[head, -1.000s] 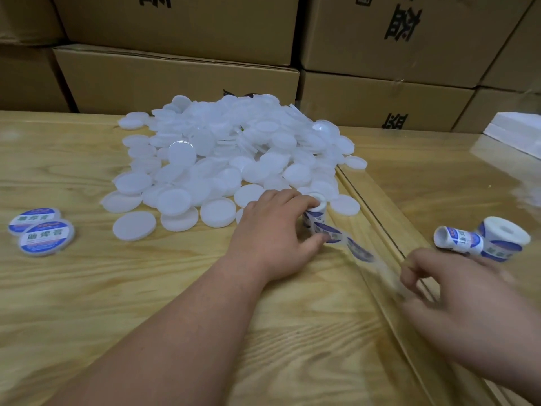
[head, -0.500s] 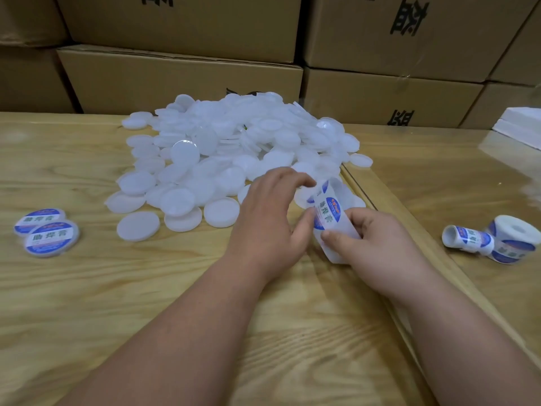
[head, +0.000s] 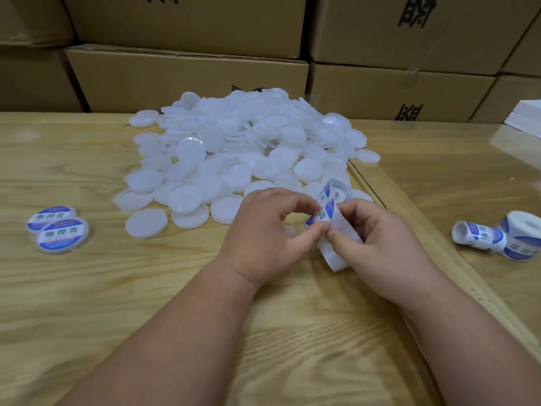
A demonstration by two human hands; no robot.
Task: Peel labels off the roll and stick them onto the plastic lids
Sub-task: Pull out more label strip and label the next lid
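I see both hands meeting over the pale wooden table (head: 87, 288), just in front of the heap of plain white round plastic lids (head: 234, 148). My left hand (head: 263, 232) has its thumb and forefinger curled together, pinching the edge of a round blue-and-white printed label (head: 323, 213) that sits on the white backing strip (head: 336, 247). My right hand (head: 380, 244) grips that same strip, thumb on top and fingers curled beneath, so the strip runs from its grasp up toward the lids. A second blue-and-white label (head: 325, 191) shows further up the strip, where it curls over the near edge of the heap. I cannot tell whether the pinched label has begun to lift from the backing; the fingertips cover that edge.

The heap itself lies at the middle of the table, spreading from the far side toward my hands, with a few loose lids scattered at its near-left edge. Two finished lids with blue-and-white labels (head: 58, 230) rest overlapping at the far left, well apart from the heap. At the right, beyond a seam in the table, a white roll of blue-printed labels (head: 524, 238) lies with a small curled length of labelled strip (head: 477, 235) just beside it. Brown cardboard boxes (head: 187, 71) with black printing are stacked behind the table, and a white foam block (head: 527, 115) sits at the far right edge.
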